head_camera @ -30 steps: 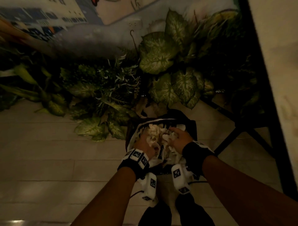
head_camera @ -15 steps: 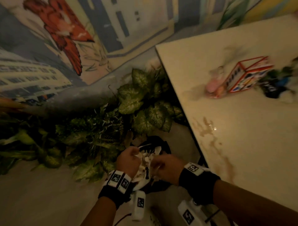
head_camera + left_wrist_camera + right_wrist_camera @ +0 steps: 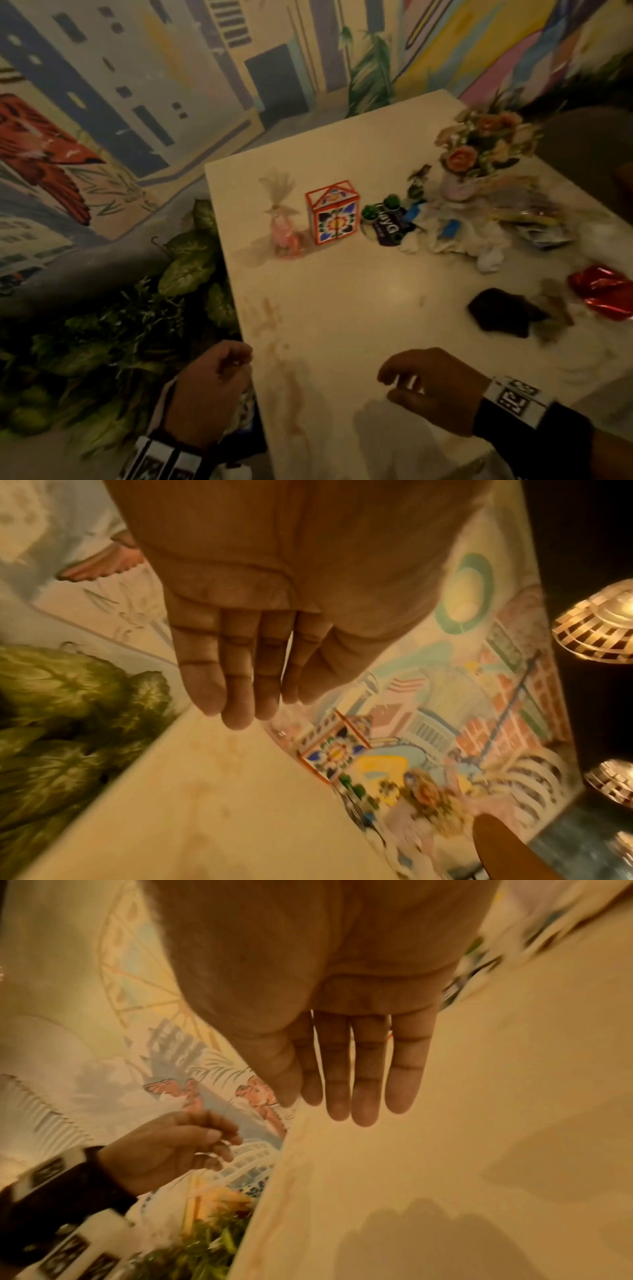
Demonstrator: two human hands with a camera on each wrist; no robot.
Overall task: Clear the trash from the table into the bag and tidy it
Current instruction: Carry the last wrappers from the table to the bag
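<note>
Trash lies at the table's right: crumpled white tissues [image 3: 455, 236], a dark purple wrapper [image 3: 390, 228], a black crumpled piece [image 3: 496, 313] and a red foil wrapper [image 3: 603, 296]. My left hand [image 3: 236, 363] hovers at the left edge of the white table [image 3: 342, 308], fingers loosely curled, holding nothing. My right hand [image 3: 394, 380] hangs over the near part of the table, relaxed and empty. The wrist views show each palm bare: left hand [image 3: 240, 685], right hand [image 3: 356, 1085]. A white and dark scrap of the bag [image 3: 245, 416] peeks out under my left hand; the rest is hidden.
A tile-patterned box [image 3: 332, 212], a pink bottle with dried grass [image 3: 284, 233], small green cacti [image 3: 380, 209] and a flower vase [image 3: 479, 157] stand at the back of the table. Leafy plants [image 3: 137, 342] fill the floor to the left, below a painted wall.
Both hands have left the tissues in the bag on the floor and risen to table height. The right hand has moved over the table, and my view has lifted from the bag to the tabletop.
</note>
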